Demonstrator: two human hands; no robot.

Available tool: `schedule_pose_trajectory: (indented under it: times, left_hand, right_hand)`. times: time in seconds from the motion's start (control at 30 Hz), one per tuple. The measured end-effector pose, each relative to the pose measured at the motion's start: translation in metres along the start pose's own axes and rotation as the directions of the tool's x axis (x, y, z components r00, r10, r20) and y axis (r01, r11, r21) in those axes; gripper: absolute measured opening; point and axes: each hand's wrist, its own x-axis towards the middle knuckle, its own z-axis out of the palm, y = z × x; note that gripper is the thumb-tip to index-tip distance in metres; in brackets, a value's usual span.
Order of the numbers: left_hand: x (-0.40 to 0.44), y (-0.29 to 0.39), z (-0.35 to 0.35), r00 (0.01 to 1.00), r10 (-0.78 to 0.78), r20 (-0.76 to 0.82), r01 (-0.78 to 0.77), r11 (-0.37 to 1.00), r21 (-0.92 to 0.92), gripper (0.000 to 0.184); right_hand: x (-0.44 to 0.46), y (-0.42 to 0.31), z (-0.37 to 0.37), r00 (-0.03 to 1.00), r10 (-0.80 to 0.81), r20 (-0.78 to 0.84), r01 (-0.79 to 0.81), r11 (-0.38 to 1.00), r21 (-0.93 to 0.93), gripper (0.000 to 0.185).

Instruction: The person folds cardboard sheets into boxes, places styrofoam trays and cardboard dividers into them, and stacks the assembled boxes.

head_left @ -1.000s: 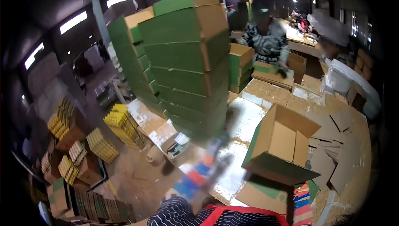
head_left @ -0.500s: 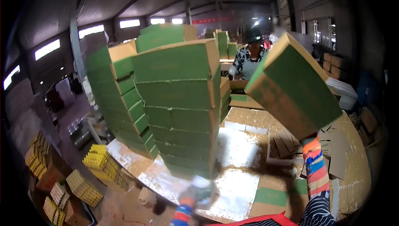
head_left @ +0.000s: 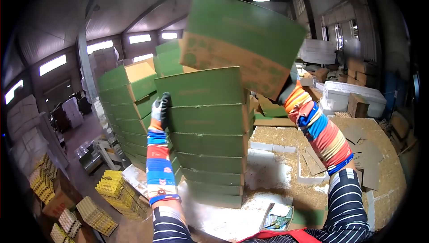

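Observation:
A green and brown cardboard box (head_left: pixel 241 42) is held up, tilted, above a tall stack of green boxes (head_left: pixel 205 120). My right hand (head_left: pixel 288 89), dark-gloved, grips the raised box at its lower right corner. At the left edge of the stack, near its top, my left hand (head_left: pixel 161 108) rests gloved against the side, fingers pointing up and holding nothing visible. Both forearms wear striped colourful sleeves. Another stack of green boxes (head_left: pixel 120 86) stands behind to the left.
A small open box with papers (head_left: pixel 278 216) sits at the table's front edge. Flat cardboard pieces (head_left: pixel 364 153) lie at the right, near a white foam box (head_left: pixel 353 98). Yellow trays (head_left: pixel 117 191) are stacked on the floor at the left.
The raised box has moved left, over the tall stack, with my right hand on it. My left hand has risen from low by the stack's base to its upper left side. The co-worker is now hidden.

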Motion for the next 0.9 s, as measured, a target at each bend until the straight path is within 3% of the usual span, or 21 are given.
schedule_pose_trajectory:
  times: [0.03,0.07,0.1,0.17,0.2,0.3,0.33,0.4,0.43,0.47,0.5,0.53,0.57,0.6,0.63,0.73,0.8,0.83,0.9]
  left_hand:
    - [0.004,-0.011,-0.002,0.985,-0.174,0.007,0.173,0.984,0.043,0.043]
    - [-0.006,0.008,0.008,0.996,-0.055,0.066,0.059,0.996,-0.062,0.041]
    - [-0.007,-0.004,0.013,0.999,-0.006,0.037,0.011,0.99,-0.138,0.041]
    - [-0.008,-0.032,0.017,0.996,0.073,-0.052,-0.085,0.957,-0.279,0.042]
    - [-0.01,-0.013,0.015,0.999,0.051,0.007,-0.048,0.982,-0.183,0.043]
    - [-0.016,0.014,0.007,0.988,-0.051,0.144,0.075,0.983,-0.168,0.043]
    - [-0.032,0.039,0.009,0.987,0.04,0.154,-0.019,0.99,-0.139,0.041]
    - [-0.035,0.037,0.006,0.975,0.101,0.197,-0.085,0.992,-0.088,0.041]
    - [-0.029,0.032,0.005,0.967,0.136,0.215,-0.124,0.99,-0.066,0.04]
    - [-0.026,0.027,0.005,0.98,0.022,0.196,0.002,0.992,-0.123,0.04]
    - [-0.021,0.021,0.002,0.981,-0.089,0.172,0.12,0.976,-0.181,0.04]
    - [-0.013,0.007,-0.005,0.969,-0.019,0.245,0.098,0.945,-0.313,0.038]
    - [-0.02,0.027,-0.001,0.966,0.018,0.257,0.007,0.995,-0.098,0.036]
    - [-0.026,0.047,0.002,0.962,0.056,0.268,-0.091,0.989,0.119,0.033]
    - [-0.028,0.053,0.003,0.964,0.039,0.262,-0.076,0.988,0.133,0.035]
    - [-0.029,0.058,0.0,0.961,0.003,0.275,-0.052,0.984,0.169,0.039]
    - [-0.025,0.048,-0.013,0.971,0.067,0.229,-0.081,0.995,0.054,0.039]
    - [-0.026,0.049,-0.019,0.965,0.125,0.229,-0.175,0.961,0.215,0.038]
    - [-0.006,0.001,-0.066,0.977,0.055,0.208,-0.086,0.986,0.141,0.039]
  right_hand:
    - [-0.001,0.001,0.018,0.997,0.044,-0.069,-0.04,0.998,0.058,0.054]
    - [0.008,0.003,0.015,0.99,0.128,-0.061,-0.128,0.992,0.011,0.049]
    - [0.012,0.005,0.012,0.949,0.209,-0.235,-0.218,0.976,-0.013,0.051]
    - [0.022,0.008,0.022,0.932,0.26,-0.251,-0.315,0.925,-0.214,0.059]
    - [0.029,0.007,0.022,0.886,0.293,-0.358,-0.42,0.836,-0.354,0.065]
    - [0.036,-0.007,0.026,0.829,0.221,-0.514,-0.559,0.308,-0.77,0.079]
    - [0.036,-0.012,0.023,0.82,0.183,-0.542,-0.562,0.076,-0.824,0.084]
    - [0.01,-0.001,-0.006,0.884,0.023,-0.467,-0.466,0.135,-0.874,0.095]
    - [-0.018,0.016,0.001,0.919,-0.017,-0.393,-0.367,0.324,-0.872,0.092]
    - [-0.041,0.042,-0.068,0.909,-0.228,-0.349,-0.197,0.501,-0.842,0.08]
    - [-0.08,0.082,-0.126,0.866,-0.161,-0.474,-0.326,0.538,-0.778,0.065]
    - [-0.119,0.122,-0.182,0.803,-0.09,-0.589,-0.445,0.566,-0.694,0.051]
    - [-0.168,0.165,-0.209,0.597,0.206,-0.776,-0.661,0.674,-0.33,0.042]
    - [-0.204,0.202,-0.212,0.438,0.346,-0.83,-0.797,0.576,-0.181,0.042]
    - [-0.213,0.224,-0.174,0.203,0.486,-0.85,-0.794,0.59,0.148,0.045]
    - [-0.237,0.293,-0.158,0.199,0.584,-0.787,-0.753,0.605,0.258,0.044]
    - [-0.233,0.327,-0.15,0.228,0.584,-0.779,-0.744,0.621,0.247,0.043]
    - [-0.228,0.34,-0.147,0.243,0.577,-0.78,-0.746,0.625,0.23,0.043]
    - [-0.219,0.366,-0.14,0.273,0.563,-0.78,-0.754,0.629,0.19,0.042]
